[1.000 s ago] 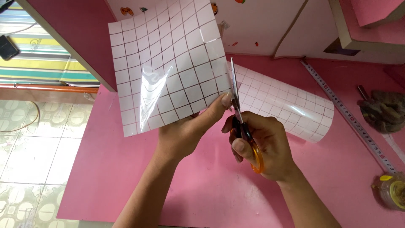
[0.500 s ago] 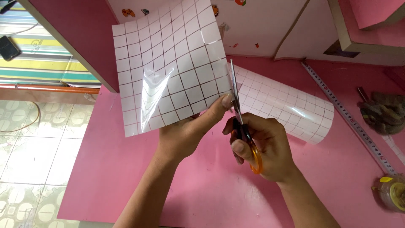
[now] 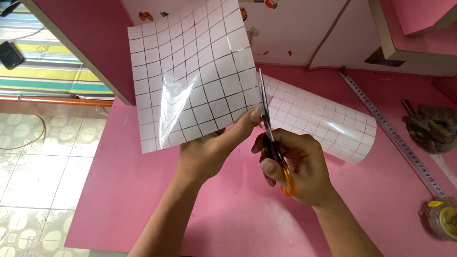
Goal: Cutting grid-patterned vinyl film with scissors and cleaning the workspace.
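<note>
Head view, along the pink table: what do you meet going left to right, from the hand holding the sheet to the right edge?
Left hand pinching the gridded sheet → scissors in the right hand → gridded roll → measuring tape strip → tape case.

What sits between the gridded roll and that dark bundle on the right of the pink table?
In the head view, a measuring tape runs diagonally across the pink table between the gridded roll and the dark bundle.
</note>
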